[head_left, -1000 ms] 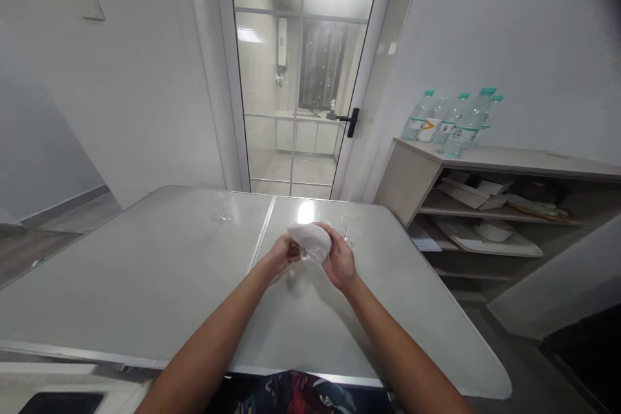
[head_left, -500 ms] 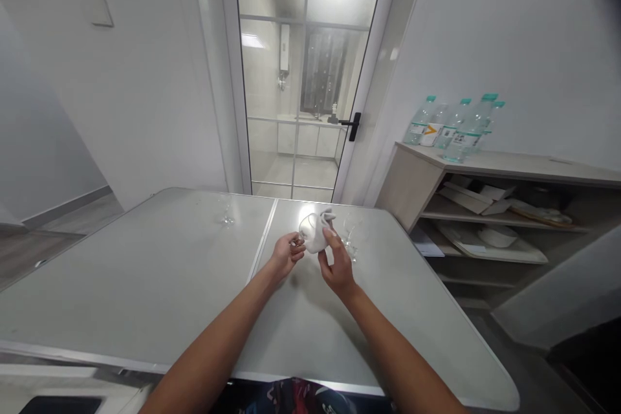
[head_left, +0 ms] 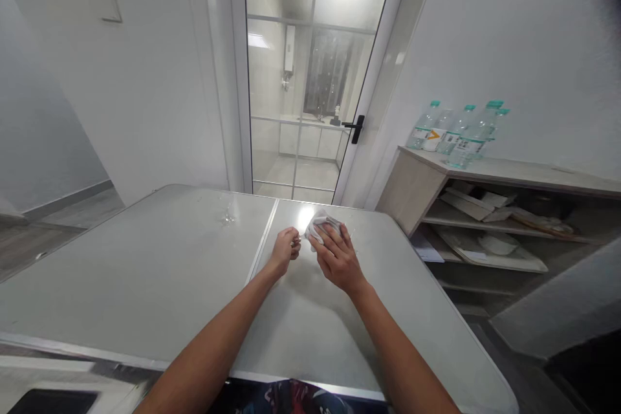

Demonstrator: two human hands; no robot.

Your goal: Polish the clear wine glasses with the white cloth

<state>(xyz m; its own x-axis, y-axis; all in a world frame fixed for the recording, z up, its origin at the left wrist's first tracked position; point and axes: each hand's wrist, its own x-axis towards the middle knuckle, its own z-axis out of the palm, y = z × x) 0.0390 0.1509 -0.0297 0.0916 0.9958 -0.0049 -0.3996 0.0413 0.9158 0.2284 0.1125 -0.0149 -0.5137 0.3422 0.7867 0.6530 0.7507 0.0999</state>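
Note:
My left hand (head_left: 285,251) is closed around the foot end of a clear stemmed glass (head_left: 303,237), held tilted sideways above the table. A pale grey-white cloth (head_left: 317,222) wraps the glass's bowl and hides most of it. My right hand (head_left: 338,257) presses the cloth around the bowl, fingers spread over it. Behind the right hand, part of another clear glass (head_left: 354,244) shows faintly. A further clear glass (head_left: 227,213) stands at the far left of the table, hard to make out against the surface.
The grey-white table (head_left: 160,272) has a metal seam (head_left: 264,239) across it. A glass door (head_left: 295,97) with a black handle (head_left: 358,129) is beyond. To the right, a shelf unit (head_left: 417,187) carries several plastic bottles (head_left: 466,142) on top.
My right hand has turned over and moved onto the bowl, bringing the cloth around it. The bowl, visible before, is now mostly covered. My left hand's fingers have closed more tightly.

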